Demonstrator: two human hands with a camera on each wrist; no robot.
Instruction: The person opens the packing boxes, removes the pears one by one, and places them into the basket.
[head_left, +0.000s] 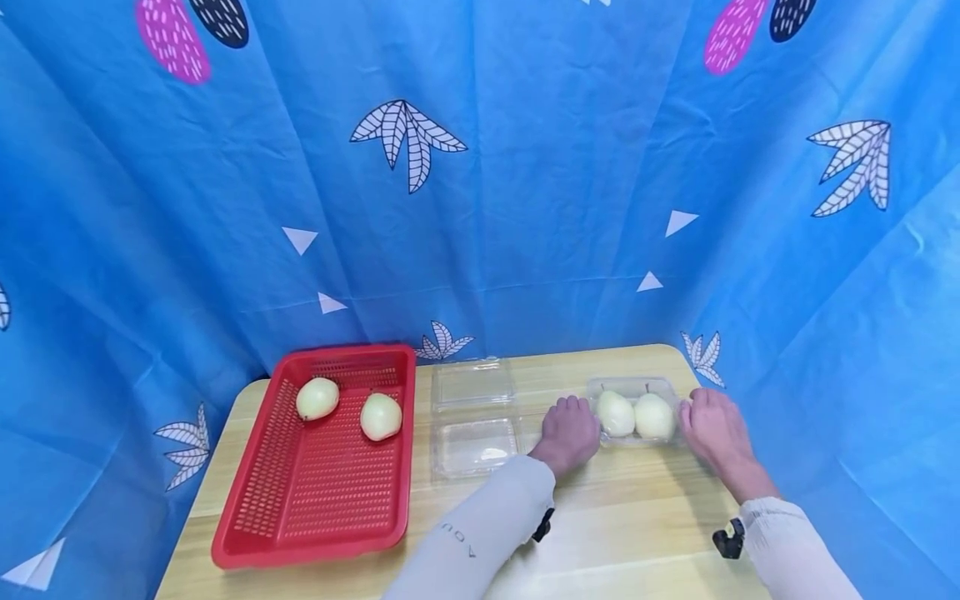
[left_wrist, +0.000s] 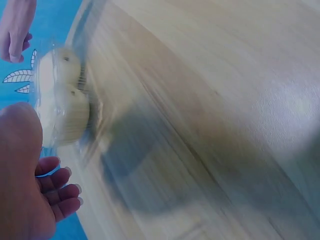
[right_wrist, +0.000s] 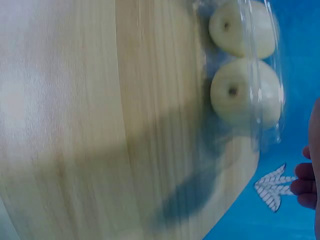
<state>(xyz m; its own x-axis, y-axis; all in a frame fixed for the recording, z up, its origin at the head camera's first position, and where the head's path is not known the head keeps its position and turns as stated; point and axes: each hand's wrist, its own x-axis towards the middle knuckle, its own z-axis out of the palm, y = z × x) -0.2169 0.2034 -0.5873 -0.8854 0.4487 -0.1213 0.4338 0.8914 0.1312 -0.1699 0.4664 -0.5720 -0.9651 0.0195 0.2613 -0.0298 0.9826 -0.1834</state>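
A transparent plastic clamshell box (head_left: 626,384) stands at the right of the table with two pale, round pears (head_left: 616,413) side by side in it. Its lid lies over the fruit in both wrist views. At the box's left end is my left hand (head_left: 570,432), the thumb right by the plastic and the other fingers loosely bent in the left wrist view. My right hand (head_left: 716,427) is at the opposite end, its fingers (right_wrist: 304,186) a little apart from the box in the right wrist view. Neither hand grips anything.
A red plastic basket (head_left: 307,542) at the left holds two more pale pears (head_left: 317,398). Between basket and hands lies another transparent clamshell box (head_left: 476,446), unfolded. A blue patterned curtain (head_left: 480,208) hangs behind the wooden table (head_left: 622,517).
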